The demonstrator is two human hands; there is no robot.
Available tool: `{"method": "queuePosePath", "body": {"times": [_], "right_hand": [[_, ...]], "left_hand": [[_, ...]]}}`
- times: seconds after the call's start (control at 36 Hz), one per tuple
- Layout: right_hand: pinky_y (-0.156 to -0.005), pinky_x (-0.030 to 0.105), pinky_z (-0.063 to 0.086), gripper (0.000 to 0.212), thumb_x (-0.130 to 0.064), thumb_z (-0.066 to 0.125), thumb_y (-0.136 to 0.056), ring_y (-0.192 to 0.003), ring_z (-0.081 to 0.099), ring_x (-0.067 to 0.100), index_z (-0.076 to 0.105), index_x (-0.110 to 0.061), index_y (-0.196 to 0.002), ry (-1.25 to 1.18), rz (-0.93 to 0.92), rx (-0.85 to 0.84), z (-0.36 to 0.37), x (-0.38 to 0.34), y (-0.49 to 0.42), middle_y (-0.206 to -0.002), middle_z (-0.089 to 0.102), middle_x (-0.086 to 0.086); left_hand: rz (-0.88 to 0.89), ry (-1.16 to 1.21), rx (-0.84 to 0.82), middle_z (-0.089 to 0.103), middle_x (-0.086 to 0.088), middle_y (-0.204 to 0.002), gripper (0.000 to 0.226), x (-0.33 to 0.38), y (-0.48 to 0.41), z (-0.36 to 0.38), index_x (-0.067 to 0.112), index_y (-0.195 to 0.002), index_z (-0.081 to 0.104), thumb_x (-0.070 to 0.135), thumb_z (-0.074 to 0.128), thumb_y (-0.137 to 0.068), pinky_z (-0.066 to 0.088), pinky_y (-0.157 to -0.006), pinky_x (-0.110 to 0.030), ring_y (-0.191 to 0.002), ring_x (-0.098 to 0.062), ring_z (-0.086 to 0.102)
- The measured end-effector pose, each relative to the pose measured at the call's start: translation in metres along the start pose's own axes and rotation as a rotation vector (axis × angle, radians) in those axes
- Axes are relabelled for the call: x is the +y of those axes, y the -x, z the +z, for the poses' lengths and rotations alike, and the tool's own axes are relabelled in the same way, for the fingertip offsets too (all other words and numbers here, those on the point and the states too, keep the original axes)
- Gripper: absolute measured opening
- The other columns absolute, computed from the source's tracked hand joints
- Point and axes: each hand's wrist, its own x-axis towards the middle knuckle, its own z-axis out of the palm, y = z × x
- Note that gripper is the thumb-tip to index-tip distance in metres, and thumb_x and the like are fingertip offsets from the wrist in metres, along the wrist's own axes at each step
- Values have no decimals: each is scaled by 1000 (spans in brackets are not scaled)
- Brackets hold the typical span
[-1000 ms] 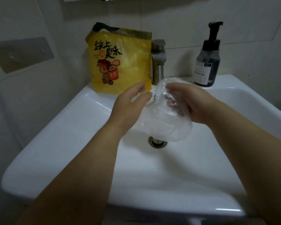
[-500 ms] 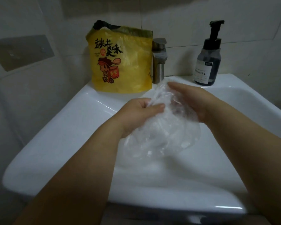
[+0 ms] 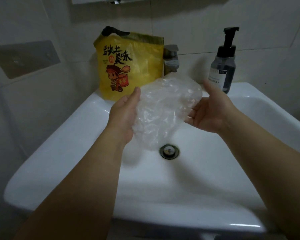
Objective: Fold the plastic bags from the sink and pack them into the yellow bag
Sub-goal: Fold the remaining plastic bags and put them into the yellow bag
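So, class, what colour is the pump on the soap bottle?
The pump is black; head view.

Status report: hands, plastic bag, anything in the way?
Left hand grips plastic bag, right hand steadies its edge, above sink. Yellow bag upright behind. Nothing between.

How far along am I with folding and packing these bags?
Done: can't tell, the yellow bag stands at the back of the sink and its inside is hidden. In hand: one crumpled clear plastic bag, the left hand holding it and the right hand supporting its edge, not yet folded. Left: fold it and pack it; it's the only loose bag I can see.
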Motion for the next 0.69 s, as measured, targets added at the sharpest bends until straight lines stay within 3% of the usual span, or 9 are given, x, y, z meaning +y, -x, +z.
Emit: {"method": "queuePosePath", "body": {"times": [0.08, 0.14, 0.22, 0.31, 0.36, 0.44, 0.53, 0.61, 0.69], "right_hand": [[-84, 40, 53, 41, -47, 56, -89, -80, 64, 24, 60, -12, -109, 185, -24, -72, 5, 4, 2, -89, 66, 8], [-78, 36, 54, 11, -22, 56, -94, -61, 55, 15, 56, -11, -95, 262, -90, -63, 8, 7, 2, -78, 59, 6], [-66, 34, 57, 18, -4, 42, -99, -53, 50, 14, 46, -11, -83, 130, -188, 79, 9, 7, 1, -71, 56, 7], [-60, 34, 58, 12, -26, 42, -102, -52, 62, 18, 43, -14, -101, -43, -190, 135, 8, 1, 5, -80, 62, 10], [-69, 37, 57, 35, -39, 50, -97, -59, 62, 20, 41, -12, -118, 38, -146, 73, 8, 1, 5, -87, 63, 11], [-82, 41, 56, 58, -13, 57, -94, -65, 56, 16, 29, -11, -145, 137, -231, 35, 6, 8, 0, -76, 63, 7], [-90, 41, 51, 57, -2, 46, -97, -59, 50, 13, 26, -17, -148, 57, -310, 46, 0, 3, 0, -63, 56, 4], [-84, 37, 51, 35, -14, 46, -100, -54, 52, 14, 40, -26, -133, -47, -260, 25, -4, -2, 2, -66, 57, 4], [-77, 37, 54, 22, -24, 57, -95, -63, 58, 18, 48, -24, -115, 51, -225, -33, -6, -1, 8, -82, 63, 6]], "left_hand": [[21, -12, 31, 72, -2, -109, 26, 0, -1, 0, 19, -105, 66, 41, 59, -94, 53, -96, -44, -102, -20, 68], [36, -25, 54, 72, -3, -110, 25, -1, -2, 0, 19, -104, 66, 41, 59, -94, 52, -96, -44, -104, -21, 68], [52, -10, 102, 70, -5, -112, 23, -3, -5, -3, 19, -104, 64, 39, 57, -96, 52, -96, -46, -105, -22, 67], [57, 14, 115, 70, -6, -111, 19, -4, -7, -4, 20, -99, 64, 37, 54, -98, 53, -95, -45, -105, -23, 67], [66, 13, 112, 70, -6, -111, 19, -4, -7, -3, 21, -97, 63, 38, 54, -98, 53, -95, -47, -106, -24, 66], [73, -9, 106, 72, -1, -100, 20, -6, -9, -4, 21, -93, 63, 38, 54, -98, 54, -92, -40, -96, -18, 69], [67, 14, 131, 63, 11, -62, 29, -5, -10, -8, 18, -77, 57, 39, 54, -98, 53, -67, -23, -60, -4, 62], [54, 52, 129, 74, -3, -101, 32, -4, -11, -12, 14, -105, 66, 43, 58, -94, 55, -91, -42, -96, -21, 70], [84, 51, 73, 62, 3, -130, 62, -5, -8, -15, 27, -140, 46, 52, 62, -86, 50, -99, -45, -114, -16, 63]]}}
